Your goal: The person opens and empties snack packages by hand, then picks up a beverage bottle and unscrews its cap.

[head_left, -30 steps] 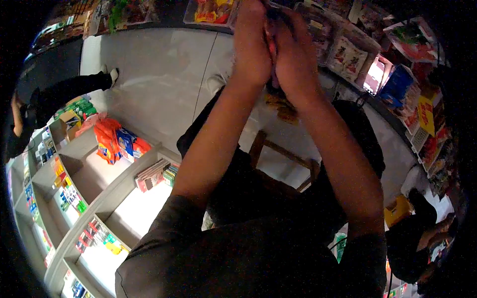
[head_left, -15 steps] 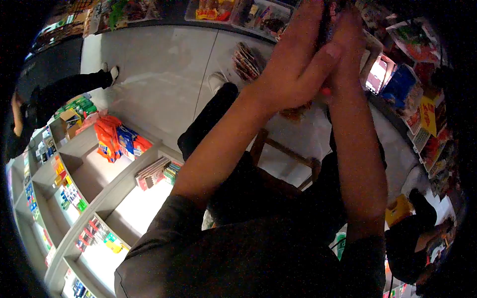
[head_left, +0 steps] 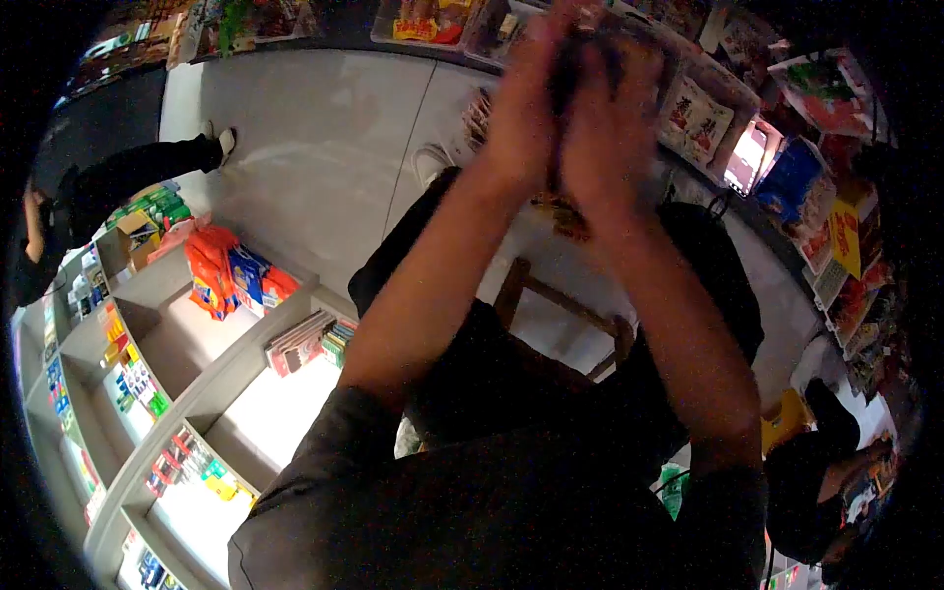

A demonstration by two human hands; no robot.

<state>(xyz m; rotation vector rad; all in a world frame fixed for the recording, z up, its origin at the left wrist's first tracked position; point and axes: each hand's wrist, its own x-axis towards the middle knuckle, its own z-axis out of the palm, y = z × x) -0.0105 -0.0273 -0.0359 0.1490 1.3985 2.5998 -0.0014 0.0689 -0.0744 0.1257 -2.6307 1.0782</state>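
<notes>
My left hand (head_left: 526, 108) and my right hand (head_left: 610, 133) are raised side by side at the top, fingers pointing up and blurred. Between the palms is something dark that I cannot make out. Behind them stand clear plastic bins; one, right of my right hand, holds a white packet (head_left: 700, 118) with red print. A bundle of thin packets (head_left: 477, 118) lies on the floor just left of my left hand. Below my right hand is a yellow-brown packet (head_left: 565, 216).
A wooden stool (head_left: 570, 305) stands between my legs. At left, white shelving (head_left: 187, 393) holds small boxes and orange bags (head_left: 211, 270). A lit phone (head_left: 749, 157) leans among packets at right. One person (head_left: 147, 162) stands far left, another (head_left: 811, 482) is at lower right.
Both hands moved right and over the bins, then came back left to near where they were. The bundle of packets on the floor, uncovered in between, is now partly hidden.
</notes>
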